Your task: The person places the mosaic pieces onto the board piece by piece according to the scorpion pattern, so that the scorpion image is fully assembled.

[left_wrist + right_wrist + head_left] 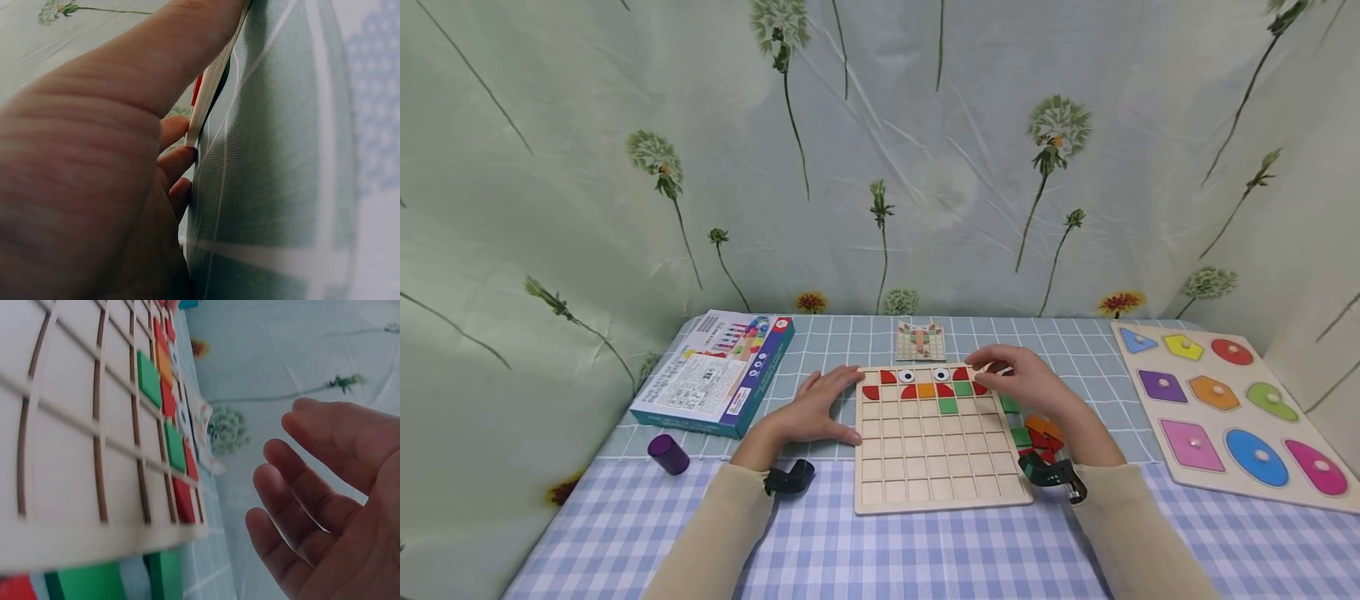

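A wooden grid board (936, 467) lies on the table with coloured tiles in its far rows. Among them are red quarter-round tiles, two eye tiles (907, 377), an orange square (925, 390) and green squares (948, 406). My left hand (812, 408) rests along the board's left edge, fingers and thumb spread; in the left wrist view its fingertips touch the board's side (199, 119). Over the far right corner is my right hand (1026, 382), fingers loosely bent. In the right wrist view that hand (331, 506) holds nothing, apart from the red corner tile (184, 500).
Behind the board is a small pattern card (921, 342). Loose green, orange and red tiles (1041, 435) lie by its right edge, partly under the right wrist. A boxed set (711, 375) and a purple cylinder (668, 455) are at left, a knobbed shape puzzle (1221, 400) at right.
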Tool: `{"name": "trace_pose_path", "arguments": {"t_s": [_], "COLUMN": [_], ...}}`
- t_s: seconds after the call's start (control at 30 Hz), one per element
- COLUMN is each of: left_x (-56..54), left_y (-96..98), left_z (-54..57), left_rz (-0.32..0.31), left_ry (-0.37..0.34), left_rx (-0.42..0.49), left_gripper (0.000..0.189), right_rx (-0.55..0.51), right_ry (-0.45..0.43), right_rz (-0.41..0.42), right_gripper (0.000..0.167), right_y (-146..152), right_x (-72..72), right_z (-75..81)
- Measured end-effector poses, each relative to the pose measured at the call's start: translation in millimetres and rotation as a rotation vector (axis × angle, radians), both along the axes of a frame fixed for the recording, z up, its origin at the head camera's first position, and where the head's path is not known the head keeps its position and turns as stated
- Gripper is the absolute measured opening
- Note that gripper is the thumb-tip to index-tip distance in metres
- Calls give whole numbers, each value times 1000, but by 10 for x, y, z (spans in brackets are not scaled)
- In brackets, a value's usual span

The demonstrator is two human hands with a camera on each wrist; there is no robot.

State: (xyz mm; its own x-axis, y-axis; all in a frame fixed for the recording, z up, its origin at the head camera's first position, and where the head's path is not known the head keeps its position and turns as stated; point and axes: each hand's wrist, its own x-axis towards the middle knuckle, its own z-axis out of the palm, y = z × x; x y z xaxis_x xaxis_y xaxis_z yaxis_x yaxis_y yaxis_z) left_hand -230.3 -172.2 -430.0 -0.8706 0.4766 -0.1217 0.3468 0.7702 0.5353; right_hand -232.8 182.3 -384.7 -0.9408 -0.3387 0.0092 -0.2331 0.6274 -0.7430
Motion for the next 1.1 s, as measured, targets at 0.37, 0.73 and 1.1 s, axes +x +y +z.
{"name": "trace_pose_path", "arguments": {"t_s": [0.37,0.73,1.1], "left_x": [-10,-10,-7], "left_y": [-4,-5,-16], "left_z": [-19,-29,-10], "left_rz": [-1,-3,-13], "left_ry": [13,20,16], "left_rx": [-14,-15,-19], "left_gripper": [104,104,104], "right_rx": [71,125,164], "right_ry": [-70,-104,-94], "right_rz": [-55,-7,30], "right_gripper": [36,38,37], "right_y": [259,412,477], "right_x": [-53,-84,-45], "right_z": [-144,-260,-287]}}
